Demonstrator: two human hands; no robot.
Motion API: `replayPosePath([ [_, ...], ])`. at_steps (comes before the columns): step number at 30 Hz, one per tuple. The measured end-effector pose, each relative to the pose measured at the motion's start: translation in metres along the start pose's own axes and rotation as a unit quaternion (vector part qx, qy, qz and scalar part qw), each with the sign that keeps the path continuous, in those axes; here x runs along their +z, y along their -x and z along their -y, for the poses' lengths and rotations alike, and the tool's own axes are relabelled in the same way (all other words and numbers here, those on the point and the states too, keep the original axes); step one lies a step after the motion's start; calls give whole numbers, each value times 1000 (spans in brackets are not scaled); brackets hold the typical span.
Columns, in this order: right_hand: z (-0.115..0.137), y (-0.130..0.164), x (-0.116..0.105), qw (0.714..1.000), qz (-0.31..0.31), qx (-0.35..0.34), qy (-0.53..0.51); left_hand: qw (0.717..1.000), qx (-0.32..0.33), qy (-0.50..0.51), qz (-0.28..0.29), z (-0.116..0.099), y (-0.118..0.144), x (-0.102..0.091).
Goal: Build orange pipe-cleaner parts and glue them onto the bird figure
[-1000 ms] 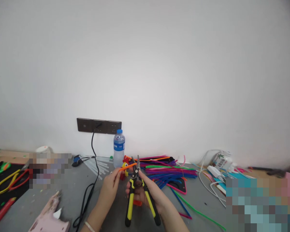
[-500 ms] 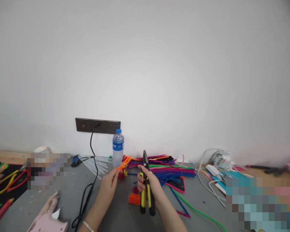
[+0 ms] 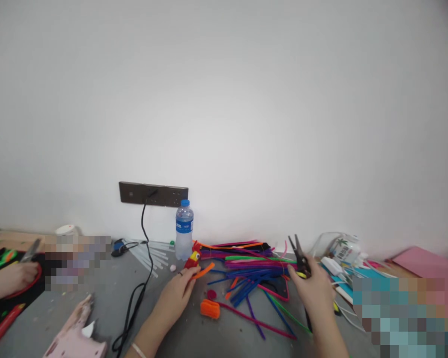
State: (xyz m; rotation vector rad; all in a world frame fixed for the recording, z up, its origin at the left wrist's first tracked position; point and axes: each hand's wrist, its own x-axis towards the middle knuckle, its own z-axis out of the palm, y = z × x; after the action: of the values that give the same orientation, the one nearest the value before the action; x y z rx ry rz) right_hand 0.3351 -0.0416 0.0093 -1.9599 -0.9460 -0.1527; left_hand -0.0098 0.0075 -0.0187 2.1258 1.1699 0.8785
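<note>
My left hand is closed in a pinch on a short orange pipe cleaner piece, which sticks out to the right of the fingers. Just beyond those fingertips stands a small red and yellow figure with a round eye. My right hand grips a pair of pliers with black jaws and yellow-and-black handles, the jaws spread and pointing up. The palm and wrist hide most of the handles. Between the hands lie an orange block-like bundle and a small dark red coil.
Blue, purple and pink pipe cleaners lie piled at the wall. A water bottle stands left of them. A black cable runs down to a pink glue gun. At far left is another person's hand near scissors.
My right hand has swung right with the pliers, whose jaws are now apart. My left hand has come slightly down and right; the orange piece now points right, away from the figure.
</note>
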Motion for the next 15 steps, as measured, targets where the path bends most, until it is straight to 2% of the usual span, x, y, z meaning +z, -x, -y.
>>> replayPosePath([
  [3,-16,3,18,987,45,48,150,1000,5,-17,18,1,0,1],
  [5,-21,7,31,979,66,42,188,1000,-2,-18,15,1,-1,1],
  [7,-23,9,40,979,89,38,182,1000,-13,-17,14,0,-1,0],
  [9,-21,10,43,984,83,46,148,999,-26,-18,14,-3,-2,-2],
  [11,-12,10,41,994,28,38,95,999,-38,-15,6,-7,-2,-4],
  [13,5,12,36,1000,-24,-14,0,999,-39,-14,-18,-13,-1,-6],
  [14,16,15,34,996,-23,-47,-71,999,-33,-12,-35,-16,-1,-7],
  [15,28,19,33,985,6,-78,-155,998,-21,-11,-58,-19,0,-8],
])
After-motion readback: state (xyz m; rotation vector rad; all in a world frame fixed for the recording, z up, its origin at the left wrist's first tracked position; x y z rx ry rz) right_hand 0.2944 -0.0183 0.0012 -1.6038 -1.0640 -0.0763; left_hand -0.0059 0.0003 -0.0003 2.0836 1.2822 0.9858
